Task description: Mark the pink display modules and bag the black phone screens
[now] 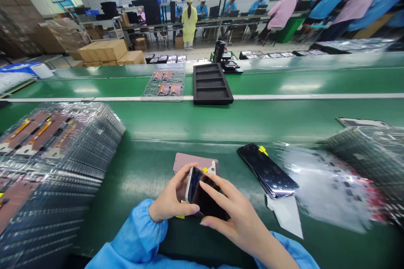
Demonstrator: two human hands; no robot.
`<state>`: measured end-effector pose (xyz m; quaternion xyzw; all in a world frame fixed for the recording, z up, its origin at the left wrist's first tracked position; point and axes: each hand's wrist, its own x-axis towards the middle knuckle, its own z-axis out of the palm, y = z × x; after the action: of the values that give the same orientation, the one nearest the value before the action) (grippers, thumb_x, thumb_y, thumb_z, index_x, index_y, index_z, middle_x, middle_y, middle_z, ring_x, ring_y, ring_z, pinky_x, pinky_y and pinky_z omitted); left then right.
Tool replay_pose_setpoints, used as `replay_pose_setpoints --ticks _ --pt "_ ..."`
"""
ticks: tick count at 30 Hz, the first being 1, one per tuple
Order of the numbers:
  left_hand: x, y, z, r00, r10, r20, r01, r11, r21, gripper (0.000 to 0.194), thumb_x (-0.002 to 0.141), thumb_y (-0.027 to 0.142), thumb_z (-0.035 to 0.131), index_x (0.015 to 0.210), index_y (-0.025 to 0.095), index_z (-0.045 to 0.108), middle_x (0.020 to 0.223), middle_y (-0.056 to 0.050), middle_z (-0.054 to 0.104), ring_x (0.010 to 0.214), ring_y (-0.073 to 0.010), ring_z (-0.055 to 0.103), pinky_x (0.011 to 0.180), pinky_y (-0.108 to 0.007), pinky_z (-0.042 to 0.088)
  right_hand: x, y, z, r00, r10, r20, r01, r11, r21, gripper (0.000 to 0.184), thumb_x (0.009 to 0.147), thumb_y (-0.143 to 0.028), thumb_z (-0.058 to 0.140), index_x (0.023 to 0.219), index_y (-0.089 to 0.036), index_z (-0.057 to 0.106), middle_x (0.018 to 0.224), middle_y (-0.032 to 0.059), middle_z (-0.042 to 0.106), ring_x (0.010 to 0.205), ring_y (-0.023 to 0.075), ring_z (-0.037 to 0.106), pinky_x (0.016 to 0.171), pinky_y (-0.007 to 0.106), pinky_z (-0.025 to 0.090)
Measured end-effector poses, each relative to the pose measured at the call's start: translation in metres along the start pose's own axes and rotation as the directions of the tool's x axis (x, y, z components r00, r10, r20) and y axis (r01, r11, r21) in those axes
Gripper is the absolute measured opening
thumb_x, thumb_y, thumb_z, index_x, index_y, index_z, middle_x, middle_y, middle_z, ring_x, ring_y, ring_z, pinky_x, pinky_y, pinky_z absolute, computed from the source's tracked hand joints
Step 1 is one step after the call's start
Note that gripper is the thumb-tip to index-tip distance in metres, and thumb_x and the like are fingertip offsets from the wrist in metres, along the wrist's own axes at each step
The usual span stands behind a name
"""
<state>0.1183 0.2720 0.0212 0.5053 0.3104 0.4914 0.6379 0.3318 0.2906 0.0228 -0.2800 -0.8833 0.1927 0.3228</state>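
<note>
1. Hands: the left hand [173, 193] and the right hand [235, 222] are together at the near edge of the belt, both on one smartphone [206, 193]. The left fingers [192, 176] wrap its silver side edge. The right fingers [217, 187] lie across its dark glass face, so the phone is clamped between the two hands.
2. Phone position: tilted, held just above the green conveyor belt [151, 122], at the centre of the view. Its screen is dark.
3. Just behind the phone, at 12 o'clock, lies a rose-coloured panel [189, 162] with a yellow tab [205, 170]; the left hand overlaps its near edge.
4. At 2 o'clock, near the right hand, lies a stack of black-faced phones [268, 170] with a yellow tab [263, 150]. A white sheet [287, 216] lies at its near end.
5. At 3 o'clock lies crumpled clear plastic film [328, 189], with stacked clear trays [362, 155] behind it.
6. At 9 to 10 o'clock stand stacked clear trays [53, 164] holding rose-coloured panels.
7. Farther out at 12 o'clock are a black foam tray [211, 84] and a clear tray [164, 86] of rose-coloured panels.
8. Both forearms wear blue sleeves [139, 235].
</note>
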Motion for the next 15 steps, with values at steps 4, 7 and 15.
replay_pose_setpoints --ticks 4,7,15 --pt "-0.0004 -0.0013 0.0001 1.000 0.001 0.004 -0.001 1.000 0.009 0.087 0.069 0.036 0.082 0.144 0.025 0.039 0.140 -0.015 0.053 0.128 -0.0352 0.051 0.110 -0.048 0.037 0.0007 -0.0008 -0.0007 1.000 -0.021 -0.002 0.021 1.000 -0.016 0.062 0.091 -0.043 0.062 0.145 -0.019 0.042 0.144 0.0187 0.045 0.131 0.0314 0.046 0.098 0.047 0.051" --pt "-0.0009 -0.0010 0.0006 1.000 0.005 0.023 -0.005 1.000 -0.002 0.085 0.070 0.033 0.082 0.144 0.029 0.040 0.143 -0.013 0.051 0.128 -0.0342 0.052 0.108 -0.047 0.039 0.0018 -0.0018 -0.0019 0.999 -0.038 -0.021 0.038 0.999 -0.019 0.060 0.091 -0.042 0.062 0.143 -0.018 0.044 0.144 0.0192 0.045 0.131 0.0313 0.045 0.099 0.047 0.050" --pt "0.0010 0.0075 0.0028 0.998 0.008 0.056 -0.008 1.000 -0.010 0.081 0.072 0.028 0.081 0.143 0.036 0.043 0.144 -0.006 0.052 0.134 -0.0288 0.046 0.112 -0.040 0.035 0.0041 -0.0060 -0.0065 0.997 -0.055 -0.045 0.054 0.998 -0.010 0.058 0.092 -0.042 0.060 0.141 -0.017 0.044 0.141 0.0191 0.046 0.131 0.0305 0.044 0.101 0.047 0.049"
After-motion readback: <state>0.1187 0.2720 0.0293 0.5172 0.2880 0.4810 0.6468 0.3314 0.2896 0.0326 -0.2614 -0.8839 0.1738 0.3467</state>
